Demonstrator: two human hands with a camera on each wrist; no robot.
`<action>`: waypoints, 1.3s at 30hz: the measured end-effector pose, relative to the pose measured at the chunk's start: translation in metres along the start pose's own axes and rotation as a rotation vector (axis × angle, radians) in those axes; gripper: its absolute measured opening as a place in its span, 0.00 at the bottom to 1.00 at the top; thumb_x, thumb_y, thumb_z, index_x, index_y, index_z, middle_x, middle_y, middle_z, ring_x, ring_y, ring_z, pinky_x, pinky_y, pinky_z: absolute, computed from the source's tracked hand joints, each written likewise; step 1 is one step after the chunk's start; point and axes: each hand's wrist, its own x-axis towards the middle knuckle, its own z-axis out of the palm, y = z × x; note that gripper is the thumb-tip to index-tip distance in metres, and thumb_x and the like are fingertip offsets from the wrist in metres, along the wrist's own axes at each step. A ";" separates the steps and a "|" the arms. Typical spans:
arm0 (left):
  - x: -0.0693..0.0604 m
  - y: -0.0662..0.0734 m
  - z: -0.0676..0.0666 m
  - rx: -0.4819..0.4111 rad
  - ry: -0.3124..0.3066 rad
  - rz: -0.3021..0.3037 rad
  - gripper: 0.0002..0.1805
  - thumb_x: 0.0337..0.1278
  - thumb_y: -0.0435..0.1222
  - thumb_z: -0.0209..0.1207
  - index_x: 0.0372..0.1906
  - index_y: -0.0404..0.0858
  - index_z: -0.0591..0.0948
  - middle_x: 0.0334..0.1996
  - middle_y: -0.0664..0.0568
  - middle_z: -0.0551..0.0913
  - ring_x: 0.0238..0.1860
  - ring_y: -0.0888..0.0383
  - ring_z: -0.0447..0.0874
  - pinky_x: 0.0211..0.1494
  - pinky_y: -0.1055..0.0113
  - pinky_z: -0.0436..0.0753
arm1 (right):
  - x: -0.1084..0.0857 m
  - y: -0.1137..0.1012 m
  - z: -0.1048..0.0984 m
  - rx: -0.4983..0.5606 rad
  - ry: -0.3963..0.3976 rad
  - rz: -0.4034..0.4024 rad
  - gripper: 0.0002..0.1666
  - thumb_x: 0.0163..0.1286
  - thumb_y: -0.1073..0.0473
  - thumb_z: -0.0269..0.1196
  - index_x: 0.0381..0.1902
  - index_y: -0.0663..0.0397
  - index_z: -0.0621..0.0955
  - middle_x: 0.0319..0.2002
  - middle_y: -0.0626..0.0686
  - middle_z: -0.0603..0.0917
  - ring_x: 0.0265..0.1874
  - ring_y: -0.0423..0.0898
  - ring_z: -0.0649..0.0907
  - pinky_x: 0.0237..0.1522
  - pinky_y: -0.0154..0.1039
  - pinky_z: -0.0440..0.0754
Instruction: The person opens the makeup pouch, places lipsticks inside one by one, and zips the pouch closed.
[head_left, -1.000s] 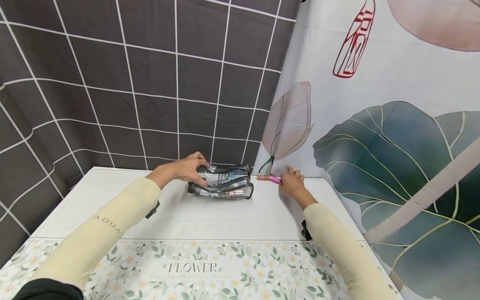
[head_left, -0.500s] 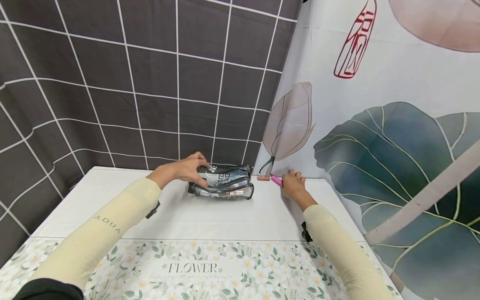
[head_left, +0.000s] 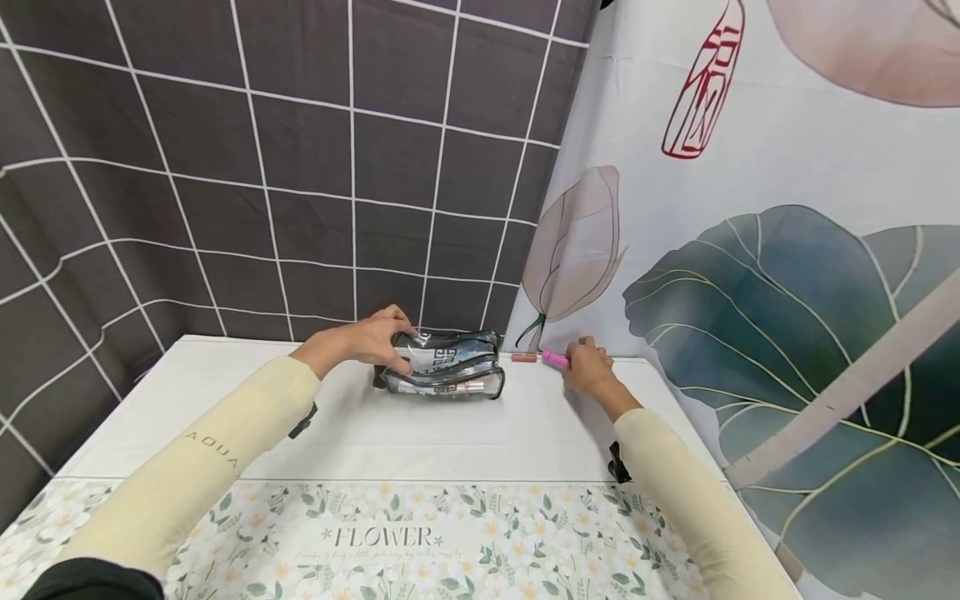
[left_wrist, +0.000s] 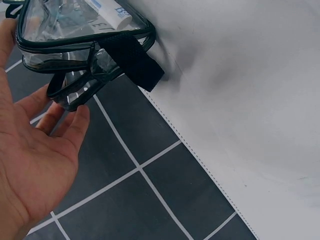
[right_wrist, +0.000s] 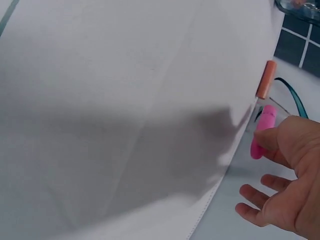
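A clear cosmetic bag with black trim [head_left: 442, 358] lies at the back of the white table. My left hand [head_left: 369, 340] grips its left end, thumb on the near side and fingers round the far side. White tubes show through the plastic, one a white tube [left_wrist: 112, 12] in the left wrist view. My right hand [head_left: 589, 368] pinches a slim pink cosmetic tube [right_wrist: 264, 132] between thumb and index finger, the other fingers loosely bent. In line beyond its end is an orange-brown tube [right_wrist: 266, 79]; I cannot tell whether the two are joined.
The white tabletop [head_left: 420, 442] meets a floral mat [head_left: 420, 550] in front. A dark gridded cloth [head_left: 300, 167] hangs behind the table. On the right a white cloth with leaf prints [head_left: 645, 200] hangs close to the right hand.
The pink tube tilted away from the orange-brown tube half a second ago and now lies nearly in line with it. The left hand and bag have stayed in place.
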 end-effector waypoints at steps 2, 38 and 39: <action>0.000 0.000 0.000 0.002 0.002 0.002 0.46 0.59 0.47 0.75 0.80 0.31 0.78 0.75 0.35 0.68 0.75 0.38 0.71 0.82 0.38 0.76 | 0.000 -0.001 -0.002 0.006 0.002 -0.010 0.12 0.79 0.65 0.64 0.54 0.67 0.85 0.79 0.78 0.69 0.71 0.81 0.78 0.71 0.78 0.76; -0.002 0.001 -0.002 0.008 -0.007 0.005 0.45 0.60 0.48 0.74 0.80 0.32 0.77 0.75 0.36 0.67 0.74 0.39 0.71 0.80 0.39 0.76 | -0.012 -0.096 -0.056 0.146 0.144 -0.324 0.19 0.83 0.57 0.65 0.62 0.64 0.86 0.80 0.69 0.74 0.78 0.70 0.77 0.78 0.79 0.70; -0.002 0.002 -0.002 0.006 -0.006 0.007 0.46 0.60 0.48 0.74 0.80 0.31 0.77 0.75 0.35 0.67 0.74 0.39 0.70 0.80 0.38 0.76 | -0.013 -0.099 -0.056 0.144 0.148 -0.336 0.19 0.83 0.57 0.64 0.62 0.64 0.86 0.81 0.68 0.74 0.79 0.71 0.76 0.78 0.79 0.70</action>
